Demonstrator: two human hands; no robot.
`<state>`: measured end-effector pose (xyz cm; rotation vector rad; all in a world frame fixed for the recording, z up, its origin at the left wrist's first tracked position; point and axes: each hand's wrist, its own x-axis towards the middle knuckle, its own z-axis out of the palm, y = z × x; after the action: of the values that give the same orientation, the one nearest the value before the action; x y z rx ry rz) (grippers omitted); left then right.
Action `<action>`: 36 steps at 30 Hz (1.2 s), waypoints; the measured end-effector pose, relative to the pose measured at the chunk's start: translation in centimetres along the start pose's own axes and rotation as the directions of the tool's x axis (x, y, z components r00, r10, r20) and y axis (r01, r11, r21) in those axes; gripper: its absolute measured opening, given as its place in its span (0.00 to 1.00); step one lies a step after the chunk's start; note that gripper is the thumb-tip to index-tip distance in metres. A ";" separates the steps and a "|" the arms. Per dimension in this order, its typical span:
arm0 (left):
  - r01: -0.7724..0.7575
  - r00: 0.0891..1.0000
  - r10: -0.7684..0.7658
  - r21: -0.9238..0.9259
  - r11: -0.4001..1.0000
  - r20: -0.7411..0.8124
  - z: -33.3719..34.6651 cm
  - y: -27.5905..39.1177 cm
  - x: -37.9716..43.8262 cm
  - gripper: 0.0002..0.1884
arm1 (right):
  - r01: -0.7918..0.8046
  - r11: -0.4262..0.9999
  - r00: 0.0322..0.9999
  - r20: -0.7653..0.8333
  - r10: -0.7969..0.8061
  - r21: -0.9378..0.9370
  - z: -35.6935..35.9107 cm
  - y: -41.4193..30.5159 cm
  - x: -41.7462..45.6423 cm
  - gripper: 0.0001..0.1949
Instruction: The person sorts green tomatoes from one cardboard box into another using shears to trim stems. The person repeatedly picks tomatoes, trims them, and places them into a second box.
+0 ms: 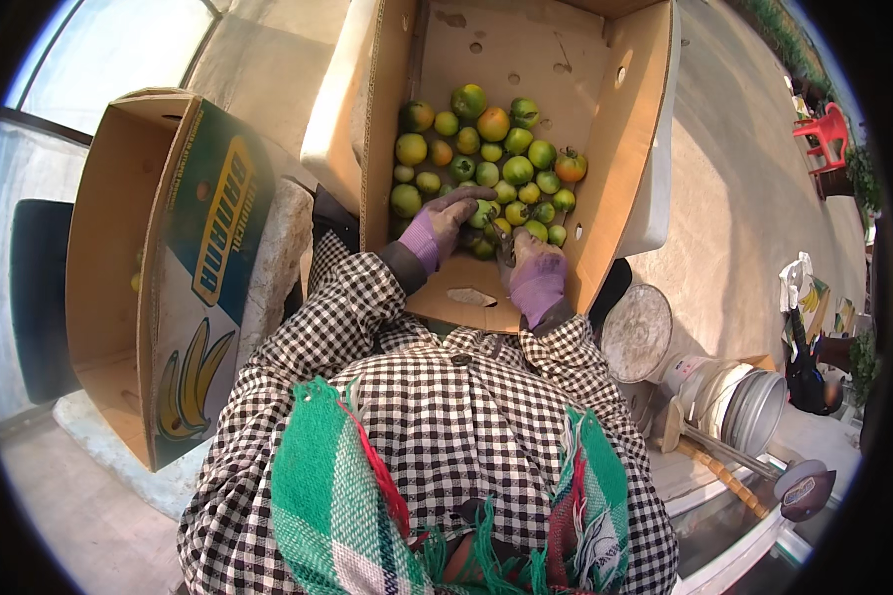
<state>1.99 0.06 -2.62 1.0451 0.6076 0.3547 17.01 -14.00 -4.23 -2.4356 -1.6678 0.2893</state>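
Note:
A deep cardboard box (pixel 640 126) tilts up before me with a loose layer of green, yellowish and orange tomatoes (pixel 518 170) on its floor. My left hand (pixel 443 221), in a purple work glove with a dirty grey coating, reaches into the near part of the pile. Its index finger and thumb lie against a green tomato (pixel 484 214); I cannot tell whether they grip it. Close by on the right, my right hand (pixel 533 264), gloved alike, has its fingers down among the nearest tomatoes. Its fingertips are partly hidden, and whether they hold anything is unclear.
A white foam crate (pixel 333 126) surrounds the box. At left, another banana carton (pixel 111 245) stands on its side on a foam block (pixel 275 245). Several buckets (pixel 751 409), a round lid (pixel 636 332) and a wooden-handled tool (pixel 722 476) lie at right, with a red chair (pixel 826 137) farther off.

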 end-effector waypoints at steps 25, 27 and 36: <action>0.814 0.278 0.893 0.580 -0.023 -0.355 -10.7 18.8 -26.1 0.11 | -0.173 0.850 0.949 -0.145 0.279 0.497 -0.7 -0.2 0.3 0.22; 0.805 0.277 0.943 0.580 -0.123 -0.184 -10.5 19.1 -25.3 0.10 | -0.173 0.838 0.946 -0.149 0.287 0.517 -0.8 -0.4 0.2 0.21; -0.139 0.691 0.708 0.988 -0.065 0.144 0.6 14.7 -14.2 0.14 | -0.182 0.846 0.951 -0.130 0.281 0.501 -0.9 -0.2 0.5 0.21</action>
<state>-8.60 -1.26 14.78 2.6798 0.9190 0.8710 17.26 -13.55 -3.37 -2.1884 -1.0534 0.4226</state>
